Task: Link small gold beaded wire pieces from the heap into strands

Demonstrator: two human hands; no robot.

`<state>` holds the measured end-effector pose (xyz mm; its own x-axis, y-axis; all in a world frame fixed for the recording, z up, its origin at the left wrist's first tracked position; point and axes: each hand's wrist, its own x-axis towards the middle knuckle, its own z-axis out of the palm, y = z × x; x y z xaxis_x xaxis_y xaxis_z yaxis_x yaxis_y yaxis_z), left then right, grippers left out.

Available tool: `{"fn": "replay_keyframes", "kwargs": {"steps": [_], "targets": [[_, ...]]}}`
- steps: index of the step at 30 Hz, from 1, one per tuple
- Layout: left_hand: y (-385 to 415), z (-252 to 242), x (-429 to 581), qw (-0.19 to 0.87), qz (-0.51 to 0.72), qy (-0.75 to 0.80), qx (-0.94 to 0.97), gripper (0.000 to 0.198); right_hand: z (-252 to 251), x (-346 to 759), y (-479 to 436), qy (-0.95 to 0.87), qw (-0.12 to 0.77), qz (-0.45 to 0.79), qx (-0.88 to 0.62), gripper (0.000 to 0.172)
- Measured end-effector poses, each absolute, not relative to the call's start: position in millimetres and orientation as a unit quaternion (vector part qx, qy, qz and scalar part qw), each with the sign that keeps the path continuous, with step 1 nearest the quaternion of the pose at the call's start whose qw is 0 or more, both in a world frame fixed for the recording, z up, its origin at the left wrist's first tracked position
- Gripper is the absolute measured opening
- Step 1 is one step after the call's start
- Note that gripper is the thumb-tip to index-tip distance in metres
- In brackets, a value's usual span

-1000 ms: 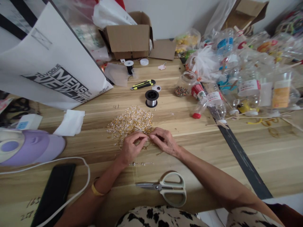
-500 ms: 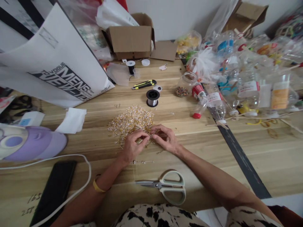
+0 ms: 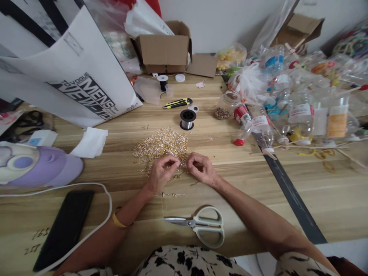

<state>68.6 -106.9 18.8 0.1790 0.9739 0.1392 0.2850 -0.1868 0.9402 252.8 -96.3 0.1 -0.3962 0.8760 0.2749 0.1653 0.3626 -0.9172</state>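
Left hand and right hand just beside each other at near edge of pile of small gold pieces on bench; fingertips of both pinched together, held piece too small to tell; short beaded strand near left wrist; scissors nearer body.

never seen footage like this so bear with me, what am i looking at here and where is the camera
No machine: a person works with bare hands, and the one camera sits on their head, looking down. The left hand and right hand pinch side by side at the near edge of a pile of small gold and white pieces on the wooden table; what they grip is too small to tell. Scissors lie nearer the body, a wire spool beyond the pile, a black phone at left.
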Motion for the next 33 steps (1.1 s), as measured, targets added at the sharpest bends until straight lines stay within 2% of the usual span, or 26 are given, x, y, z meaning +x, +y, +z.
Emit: {"fn": "replay_keyframes", "kwargs": {"steps": [4, 8, 17, 27, 33], "targets": [[-107.3, 20.4, 68.7, 0.418, 0.42, 0.484, 0.644, 0.015, 3.4, 254.0, -94.0, -0.716, 0.443, 0.41, -0.349, 0.033], [-107.5, 18.4, 68.0, 0.421, 0.422, 0.478, 0.645, 0.014, 2.7, 253.6, -93.8, -0.687, 0.467, 0.417, -0.368, 0.036], [-108.6, 18.0, 66.3, 0.424, 0.417, 0.469, 0.653, 0.013, 1.3, 251.9, -94.7, -0.602, 0.484, 0.467, -0.43, 0.024], [-108.1, 21.2, 67.5, 0.434, 0.415, 0.469, 0.647, 0.015, -8.8, 253.3, -90.3, -0.562, 0.482, 0.534, -0.408, 0.028], [-107.3, 17.7, 65.2, 0.428, 0.409, 0.466, 0.658, 0.014, -2.5, 252.2, -93.5, -0.635, 0.481, 0.454, -0.398, 0.022]]}}
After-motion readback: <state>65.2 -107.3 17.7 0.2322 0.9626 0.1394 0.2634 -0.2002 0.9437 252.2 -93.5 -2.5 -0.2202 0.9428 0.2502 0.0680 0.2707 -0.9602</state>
